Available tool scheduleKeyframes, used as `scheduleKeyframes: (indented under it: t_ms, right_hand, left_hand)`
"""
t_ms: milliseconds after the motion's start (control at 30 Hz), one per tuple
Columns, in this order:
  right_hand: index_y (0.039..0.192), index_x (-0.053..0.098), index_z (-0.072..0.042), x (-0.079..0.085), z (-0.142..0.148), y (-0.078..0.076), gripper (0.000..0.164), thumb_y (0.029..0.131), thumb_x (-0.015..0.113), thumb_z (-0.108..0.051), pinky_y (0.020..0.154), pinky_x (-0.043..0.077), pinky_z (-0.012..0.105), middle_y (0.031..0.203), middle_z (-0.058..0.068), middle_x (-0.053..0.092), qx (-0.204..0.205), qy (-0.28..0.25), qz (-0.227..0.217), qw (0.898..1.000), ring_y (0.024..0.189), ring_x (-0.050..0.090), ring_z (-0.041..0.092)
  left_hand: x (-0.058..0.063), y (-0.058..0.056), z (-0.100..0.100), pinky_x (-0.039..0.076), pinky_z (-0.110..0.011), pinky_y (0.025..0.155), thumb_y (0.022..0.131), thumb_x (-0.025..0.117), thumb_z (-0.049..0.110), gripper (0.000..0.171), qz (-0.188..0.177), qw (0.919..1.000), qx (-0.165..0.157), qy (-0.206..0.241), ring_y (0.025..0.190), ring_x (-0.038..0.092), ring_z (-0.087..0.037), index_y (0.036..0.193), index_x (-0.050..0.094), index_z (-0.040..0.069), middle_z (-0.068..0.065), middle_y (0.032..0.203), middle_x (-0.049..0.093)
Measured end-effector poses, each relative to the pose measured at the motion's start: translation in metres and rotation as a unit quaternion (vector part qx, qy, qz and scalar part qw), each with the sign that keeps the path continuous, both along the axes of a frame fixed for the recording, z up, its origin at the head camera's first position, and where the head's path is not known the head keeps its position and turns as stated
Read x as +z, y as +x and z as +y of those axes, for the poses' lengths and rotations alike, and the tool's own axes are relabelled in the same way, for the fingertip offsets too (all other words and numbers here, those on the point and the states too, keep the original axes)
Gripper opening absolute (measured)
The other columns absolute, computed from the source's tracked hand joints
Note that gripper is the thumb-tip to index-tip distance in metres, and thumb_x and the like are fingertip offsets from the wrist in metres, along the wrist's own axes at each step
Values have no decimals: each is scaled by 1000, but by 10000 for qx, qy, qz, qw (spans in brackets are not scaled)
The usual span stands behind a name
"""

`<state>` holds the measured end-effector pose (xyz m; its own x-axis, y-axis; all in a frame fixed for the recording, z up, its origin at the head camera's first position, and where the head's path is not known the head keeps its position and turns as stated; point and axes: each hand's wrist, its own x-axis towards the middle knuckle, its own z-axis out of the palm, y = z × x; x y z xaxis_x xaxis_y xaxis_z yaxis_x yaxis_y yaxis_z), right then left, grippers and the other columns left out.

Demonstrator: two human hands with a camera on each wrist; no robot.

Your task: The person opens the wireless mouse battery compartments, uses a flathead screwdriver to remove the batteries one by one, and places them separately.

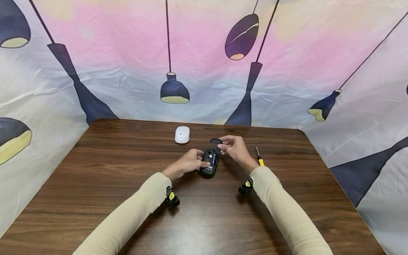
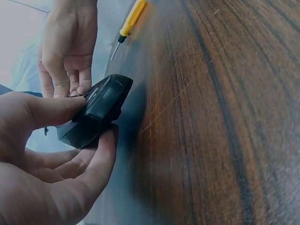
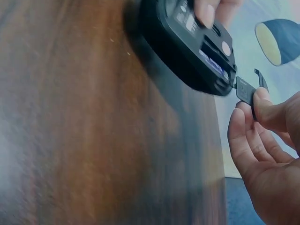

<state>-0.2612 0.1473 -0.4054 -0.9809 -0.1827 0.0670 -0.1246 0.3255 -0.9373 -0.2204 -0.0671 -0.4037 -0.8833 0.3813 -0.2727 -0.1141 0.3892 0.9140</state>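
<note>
A black computer mouse (image 1: 208, 170) is turned underside up, its battery compartment uncovered and a battery (image 1: 214, 159) showing inside. My left hand (image 1: 188, 161) grips the mouse by its side, thumb on the underside and fingers beneath, as the left wrist view shows. Between thumb and fingers, my right hand (image 1: 235, 148) pinches the black battery cover (image 1: 216, 141) at the mouse's far end. In the right wrist view the cover's flat tongue (image 3: 244, 90) points at the end of the mouse (image 3: 187, 51); whether they touch I cannot tell.
A white mouse (image 1: 182, 135) stands on the wooden table (image 1: 127, 152) at the back, left of the hands. A screwdriver with a yellow handle (image 1: 261, 162) lies beside the right wrist. Behind the table's far edge hangs a patterned cloth (image 1: 134, 78).
</note>
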Motion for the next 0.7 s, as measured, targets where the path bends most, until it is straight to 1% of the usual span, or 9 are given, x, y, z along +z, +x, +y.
scheduleKeyframes:
  t_ms: [133,333,500,600,667,700]
  right_hand:
    - [114,72,3,-1,6,-6,23,92,73,-1,74,64,46,93,16,70,-117,232,93,9996,69,68,19]
    - [111,74,1,-8,13,-10,20,91,75,-2,68,64,37,90,13,69,-431,829,62,9956,70,69,20]
    - [111,75,0,-13,15,-11,20,91,75,-3,64,63,29,86,11,65,-579,1144,35,9917,69,67,16]
    - [114,75,-1,-14,15,-12,22,93,74,-5,64,62,27,89,12,65,-628,1359,-6,9887,71,67,17]
    - [116,74,-2,-14,15,-12,23,94,73,-6,65,61,30,94,14,67,-663,1557,-5,9856,74,67,21]
    - [117,74,-2,-14,14,-13,23,94,73,-7,67,60,31,98,15,68,-688,1672,3,9835,79,67,22]
  left_hand:
    - [0,0,-1,58,-34,83,98,65,12,53,-19,10000,32,-28,95,65,-20,141,47,-12,-17,116,68]
    - [-1,-1,-3,57,-33,81,98,66,13,51,2,10000,50,35,94,65,-21,139,48,-11,-18,116,68]
    - [2,1,-3,56,-34,83,99,65,18,56,42,10000,61,-8,100,64,-21,144,44,-10,-20,127,64]
    - [3,3,-2,56,-34,84,100,63,20,60,1,10000,61,35,104,63,-22,147,40,-9,-21,133,60]
    - [4,3,-1,57,-34,86,101,62,20,61,-29,9999,34,116,105,64,-22,149,38,-9,-22,134,59]
    - [4,3,-1,57,-35,86,101,62,20,61,-35,9999,18,158,105,64,-21,149,37,-9,-22,134,59]
